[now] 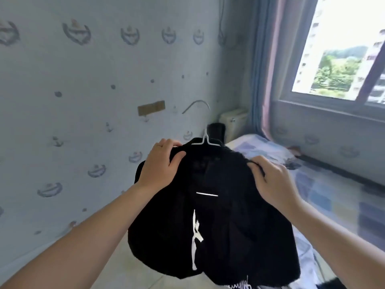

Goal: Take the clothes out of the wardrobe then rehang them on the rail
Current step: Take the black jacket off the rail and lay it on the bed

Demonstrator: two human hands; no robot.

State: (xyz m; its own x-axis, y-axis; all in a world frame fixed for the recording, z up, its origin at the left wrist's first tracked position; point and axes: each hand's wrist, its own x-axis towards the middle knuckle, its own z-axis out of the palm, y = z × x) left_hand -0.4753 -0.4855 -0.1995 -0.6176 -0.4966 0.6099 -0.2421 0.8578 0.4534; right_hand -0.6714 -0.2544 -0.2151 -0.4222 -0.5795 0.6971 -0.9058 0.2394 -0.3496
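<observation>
A black garment point(216, 222) with a white logo and a white stripe hangs on a white wire hanger point(205, 130), whose hook stands up above the collar. My left hand point(161, 163) grips the garment's left shoulder. My right hand point(270, 180) pinches the right shoulder and a thin black loop. Both hands hold the garment up in front of me, in the middle of the view. No wardrobe or rail is in view.
A patterned wall point(83, 101) fills the left side. A bed with a checked sheet point(325, 192) lies to the right under a window point(341, 51) with a curtain point(268, 65). A white appliance point(233, 122) stands in the corner. Pale floor tiles point(116, 274) show below.
</observation>
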